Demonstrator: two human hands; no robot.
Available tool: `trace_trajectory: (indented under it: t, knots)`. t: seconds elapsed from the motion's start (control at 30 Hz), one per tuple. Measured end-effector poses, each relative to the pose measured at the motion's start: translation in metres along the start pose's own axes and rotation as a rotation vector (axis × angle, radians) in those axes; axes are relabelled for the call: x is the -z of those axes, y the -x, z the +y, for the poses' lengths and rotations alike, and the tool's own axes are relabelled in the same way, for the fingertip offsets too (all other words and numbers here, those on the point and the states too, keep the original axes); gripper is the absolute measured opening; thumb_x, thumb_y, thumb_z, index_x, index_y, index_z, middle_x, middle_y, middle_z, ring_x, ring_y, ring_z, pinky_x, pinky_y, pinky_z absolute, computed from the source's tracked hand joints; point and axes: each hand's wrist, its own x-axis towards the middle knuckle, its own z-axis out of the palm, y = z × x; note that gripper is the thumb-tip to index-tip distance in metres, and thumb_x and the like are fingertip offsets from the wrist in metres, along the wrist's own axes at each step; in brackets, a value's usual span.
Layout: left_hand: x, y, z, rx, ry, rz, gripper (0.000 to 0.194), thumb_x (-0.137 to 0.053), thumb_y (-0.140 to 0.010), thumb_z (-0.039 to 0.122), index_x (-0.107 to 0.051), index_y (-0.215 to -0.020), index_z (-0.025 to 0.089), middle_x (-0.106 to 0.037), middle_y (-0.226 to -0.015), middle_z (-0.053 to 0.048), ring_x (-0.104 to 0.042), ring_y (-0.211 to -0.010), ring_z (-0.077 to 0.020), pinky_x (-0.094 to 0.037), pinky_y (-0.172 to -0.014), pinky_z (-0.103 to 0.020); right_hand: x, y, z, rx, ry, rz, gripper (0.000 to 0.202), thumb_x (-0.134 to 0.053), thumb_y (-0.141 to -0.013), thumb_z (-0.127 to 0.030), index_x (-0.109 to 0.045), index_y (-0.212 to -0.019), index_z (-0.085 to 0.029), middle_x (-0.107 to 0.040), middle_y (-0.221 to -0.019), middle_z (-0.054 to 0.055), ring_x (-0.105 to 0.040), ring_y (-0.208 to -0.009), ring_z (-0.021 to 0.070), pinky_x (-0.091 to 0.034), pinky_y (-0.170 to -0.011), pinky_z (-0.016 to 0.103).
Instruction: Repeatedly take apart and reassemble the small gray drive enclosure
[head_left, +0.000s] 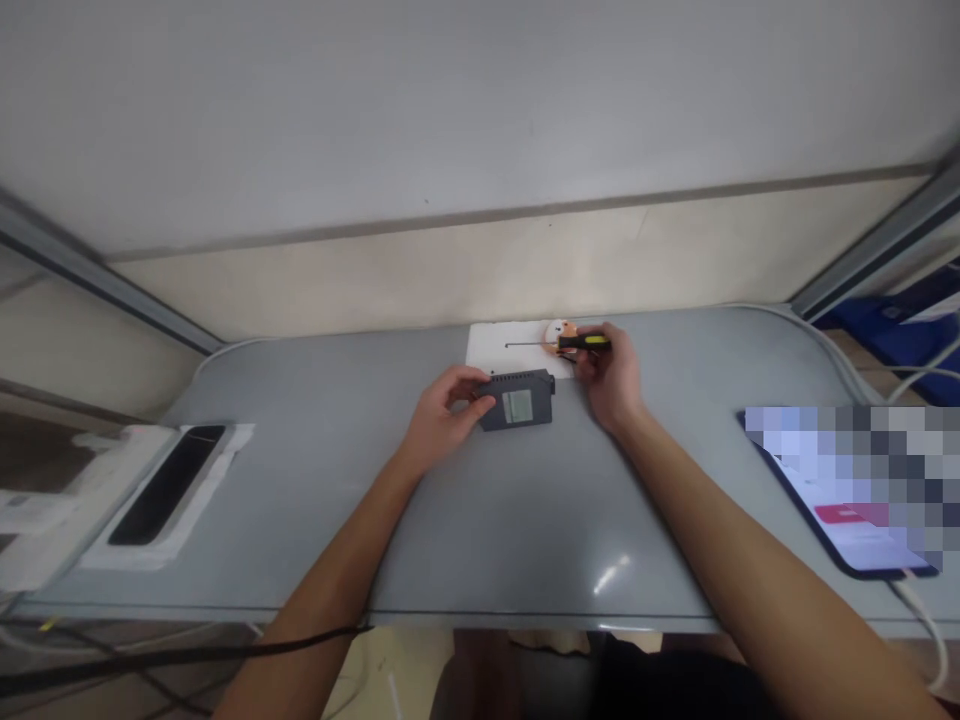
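Near the middle of the grey table, my left hand (450,415) grips the left end of a dark grey box-shaped device (538,402) with a small greyish screen on its face. My right hand (611,375) is closed around the black and yellow handle of a screwdriver (592,342). The thin shaft points left, above the device and over a white sheet (495,345). Behind the shaft and handle sits a small round orange and white object (555,330), partly hidden. The screwdriver tip and the device look apart.
A black phone (166,485) lies on white paper at the left. At the right is a tablet (862,515) with a lit, partly blurred screen and a white cable (926,620). A dark cable (225,652) crosses the lower left. The wall (450,270) stands behind the table (525,540).
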Motion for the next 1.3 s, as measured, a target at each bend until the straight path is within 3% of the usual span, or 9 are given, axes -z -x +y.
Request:
trace_trajectory:
  t: [0.2, 0.47, 0.6, 0.73, 0.8, 0.93, 1.03, 1.13, 1.3]
  knots:
    - [-0.007, -0.004, -0.005, 0.076, -0.077, -0.040, 0.029, -0.068, -0.096, 0.047, -0.072, -0.114, 0.024, -0.075, -0.096, -0.005, -0.070, -0.086, -0.0202, -0.059, -0.078, -0.035, 0.001, -0.006, 0.000, -0.011, -0.109, 0.016, 0.032, -0.069, -0.088, -0.050, -0.067, -0.079, -0.020, -0.064, -0.070, 0.000, -0.047, -0.047, 0.0060, -0.031, -0.038, 0.020]
    - [-0.006, -0.003, -0.014, 0.108, -0.208, -0.033, 0.031, -0.064, -0.099, 0.047, -0.072, -0.118, 0.023, -0.075, -0.116, -0.008, -0.071, -0.105, -0.0232, -0.058, -0.094, -0.041, -0.002, -0.004, 0.001, -0.048, -0.122, 0.018, 0.027, -0.065, -0.089, -0.043, -0.072, -0.078, -0.019, -0.070, -0.075, 0.002, -0.048, -0.051, 0.0066, -0.030, -0.037, 0.019]
    - [-0.005, -0.003, -0.017, 0.066, -0.283, -0.027, 0.029, -0.068, -0.098, 0.045, -0.075, -0.118, 0.025, -0.073, -0.115, -0.009, -0.068, -0.108, -0.0241, -0.057, -0.095, -0.042, -0.002, -0.004, 0.001, -0.040, -0.106, -0.005, 0.029, -0.068, -0.087, -0.045, -0.072, -0.078, -0.019, -0.072, -0.080, 0.003, -0.047, -0.051, 0.0060, -0.029, -0.038, 0.019]
    - [-0.003, -0.003, -0.011, 0.062, -0.301, -0.092, 0.027, -0.066, -0.099, 0.046, -0.076, -0.114, 0.025, -0.075, -0.120, -0.008, -0.064, -0.116, -0.0270, -0.054, -0.100, -0.045, -0.002, -0.003, 0.000, -0.029, -0.112, -0.005, 0.027, -0.068, -0.086, -0.043, -0.072, -0.076, -0.018, -0.071, -0.077, 0.003, -0.042, -0.048, 0.0053, -0.027, -0.037, 0.020]
    - [0.000, -0.002, -0.003, 0.094, -0.277, -0.148, 0.036, -0.070, -0.096, 0.047, -0.072, -0.125, 0.026, -0.072, -0.130, -0.008, -0.064, -0.120, -0.0274, -0.053, -0.103, -0.046, -0.002, -0.003, -0.001, -0.022, -0.110, -0.007, 0.028, -0.068, -0.086, -0.043, -0.072, -0.076, -0.018, -0.071, -0.077, 0.003, -0.042, -0.048, 0.0049, -0.027, -0.037, 0.019]
    - [0.005, 0.000, 0.015, 0.035, -0.257, -0.330, 0.086, -0.095, -0.072, 0.045, -0.057, -0.149, 0.033, -0.057, -0.149, -0.009, -0.052, -0.141, -0.0323, -0.040, -0.122, -0.051, -0.001, -0.003, -0.001, -0.027, -0.121, 0.014, 0.029, -0.069, -0.087, -0.044, -0.072, -0.075, -0.017, -0.070, -0.076, 0.003, -0.041, -0.047, 0.0043, -0.027, -0.036, 0.018]
    - [0.006, 0.001, 0.020, -0.006, -0.254, -0.347, 0.077, -0.092, -0.075, 0.040, -0.061, -0.145, 0.032, -0.057, -0.145, -0.009, -0.050, -0.142, -0.0319, -0.038, -0.125, -0.051, 0.000, -0.003, -0.003, -0.027, -0.130, 0.019, 0.028, -0.068, -0.089, -0.042, -0.072, -0.076, -0.017, -0.070, -0.077, 0.003, -0.043, -0.047, 0.0042, -0.028, -0.037, 0.017]
    - [0.005, 0.001, 0.014, -0.010, -0.221, -0.287, 0.071, -0.092, -0.075, 0.041, -0.063, -0.140, 0.030, -0.060, -0.145, -0.009, -0.055, -0.137, -0.0313, -0.044, -0.118, -0.049, 0.002, -0.003, -0.005, -0.037, -0.136, 0.003, 0.027, -0.068, -0.089, -0.042, -0.071, -0.077, -0.018, -0.066, -0.072, 0.002, -0.044, -0.047, 0.0053, -0.029, -0.038, 0.018]
    - [0.004, -0.001, 0.006, 0.082, -0.191, -0.180, 0.039, -0.075, -0.089, 0.048, -0.073, -0.121, 0.025, -0.074, -0.119, -0.006, -0.067, -0.106, -0.0242, -0.055, -0.098, -0.041, 0.001, -0.002, -0.008, -0.046, -0.134, -0.091, 0.029, -0.064, -0.088, -0.043, -0.068, -0.072, -0.019, -0.061, -0.062, 0.002, -0.039, -0.045, 0.0076, -0.025, -0.038, 0.022]
